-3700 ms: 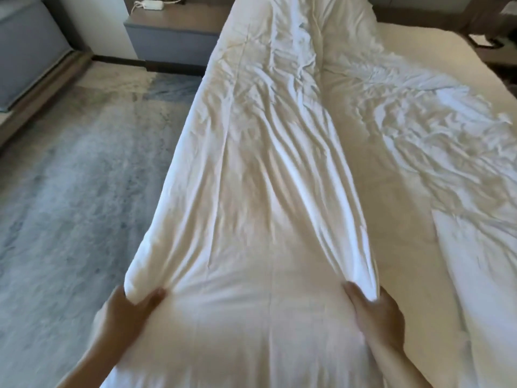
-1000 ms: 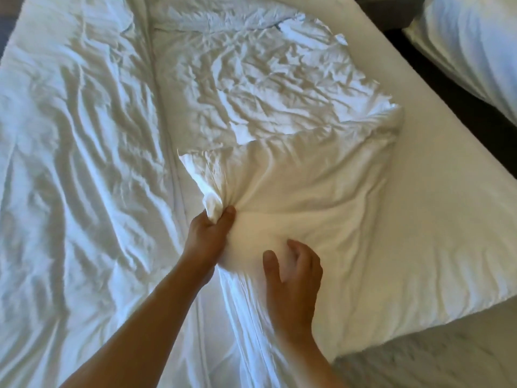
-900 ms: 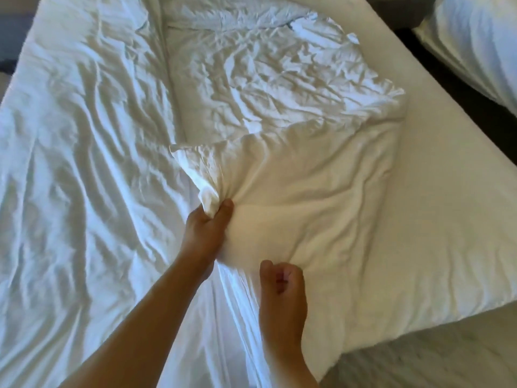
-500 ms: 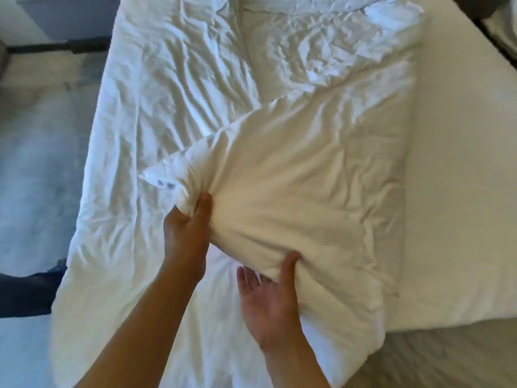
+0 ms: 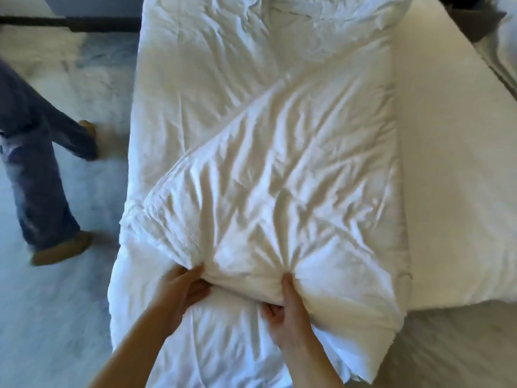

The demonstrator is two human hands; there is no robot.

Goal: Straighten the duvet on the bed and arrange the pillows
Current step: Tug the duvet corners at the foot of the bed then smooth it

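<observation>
since half a second ago the folded upper layer of the rumpled white duvet (image 5: 279,152) has been drawn further toward the foot of the bed, and its bunched edge now sits low in the view where both hands meet it. the left hand (image 5: 181,289), which had pinched a corner higher up, now clamps the folded edge with the thumb on top and the fingers curled underneath. the right hand (image 5: 288,315), open-palmed under the fabric before, is now closed on the same edge just beside the left, thumb pressed into the top so that creases fan out from it. the duvet lies doubled over itself along the bed's left half, its lower layer spilling past the foot. to the right of the duvet the bare cream mattress (image 5: 453,163) is uncovered. left of the duvet, on the pale grey rug (image 5: 56,317), another person's legs in blue jeans (image 5: 39,163) and tan shoes (image 5: 61,247) have come fully into view, blurred.
</observation>
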